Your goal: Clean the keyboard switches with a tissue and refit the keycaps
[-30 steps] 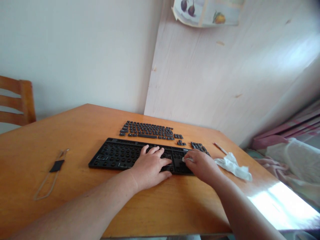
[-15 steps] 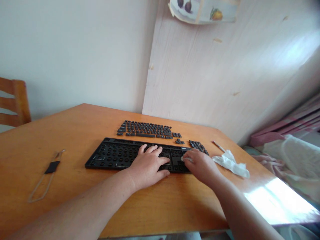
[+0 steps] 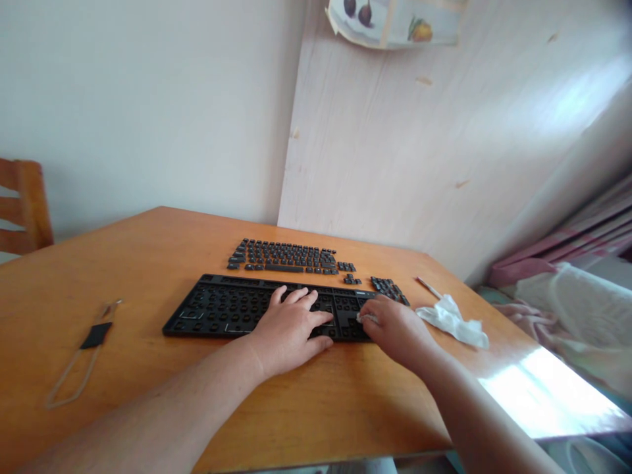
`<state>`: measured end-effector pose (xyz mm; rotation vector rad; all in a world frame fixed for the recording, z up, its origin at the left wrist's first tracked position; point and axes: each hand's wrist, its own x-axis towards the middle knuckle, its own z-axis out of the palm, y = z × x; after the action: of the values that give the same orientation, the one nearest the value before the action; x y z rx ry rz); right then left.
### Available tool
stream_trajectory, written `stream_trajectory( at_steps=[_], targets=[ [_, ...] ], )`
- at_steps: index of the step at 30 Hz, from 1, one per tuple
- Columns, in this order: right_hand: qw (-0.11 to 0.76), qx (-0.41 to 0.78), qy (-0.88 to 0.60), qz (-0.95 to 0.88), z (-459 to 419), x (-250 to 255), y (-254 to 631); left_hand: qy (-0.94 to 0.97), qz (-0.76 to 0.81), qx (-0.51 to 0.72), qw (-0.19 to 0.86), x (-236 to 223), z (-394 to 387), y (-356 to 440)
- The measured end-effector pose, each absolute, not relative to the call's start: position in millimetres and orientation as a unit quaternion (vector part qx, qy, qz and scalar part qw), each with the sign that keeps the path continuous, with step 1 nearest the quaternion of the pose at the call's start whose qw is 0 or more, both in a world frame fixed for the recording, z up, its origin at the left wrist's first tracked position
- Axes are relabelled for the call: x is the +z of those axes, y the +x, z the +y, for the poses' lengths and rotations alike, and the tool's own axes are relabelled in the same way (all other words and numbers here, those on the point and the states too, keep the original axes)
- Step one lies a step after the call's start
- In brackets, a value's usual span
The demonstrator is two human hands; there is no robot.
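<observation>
A black keyboard frame (image 3: 222, 306) with its keycaps taken off lies on the wooden table (image 3: 148, 263). My left hand (image 3: 289, 329) rests flat on its middle, fingers spread. My right hand (image 3: 395, 329) is closed over a small white wad at the frame's right end, pressing it onto the frame. Behind the frame the loose keycaps (image 3: 284, 255) are laid out in rows, with a smaller group of keycaps (image 3: 389, 288) to the right.
A crumpled white tissue (image 3: 451, 319) and a thin stick (image 3: 428, 288) lie right of the keyboard. A wire keycap puller (image 3: 81, 355) lies at the left. A wooden chair (image 3: 22, 207) stands at the far left. Bedding sits beyond the table's right edge.
The view has drifted slightly, shifting the scene left. Both hands stay on the keyboard frame, the right one barely moving with its white wad.
</observation>
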<state>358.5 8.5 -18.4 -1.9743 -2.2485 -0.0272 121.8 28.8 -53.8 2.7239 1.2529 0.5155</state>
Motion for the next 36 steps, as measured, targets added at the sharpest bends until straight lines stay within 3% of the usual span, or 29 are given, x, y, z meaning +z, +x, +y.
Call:
stream_trajectory(
  at_steps=[18, 36],
  targets=[
    [0.101, -0.016, -0.673, -0.733, 28, -26, 363, 0.893, 0.414, 0.169, 0.049, -54, 29, 122],
    [0.062, -0.007, -0.731, -0.68, 74, -13, 392, 0.893, 0.407, 0.181, 0.059, -54, 27, 120]
  ],
)
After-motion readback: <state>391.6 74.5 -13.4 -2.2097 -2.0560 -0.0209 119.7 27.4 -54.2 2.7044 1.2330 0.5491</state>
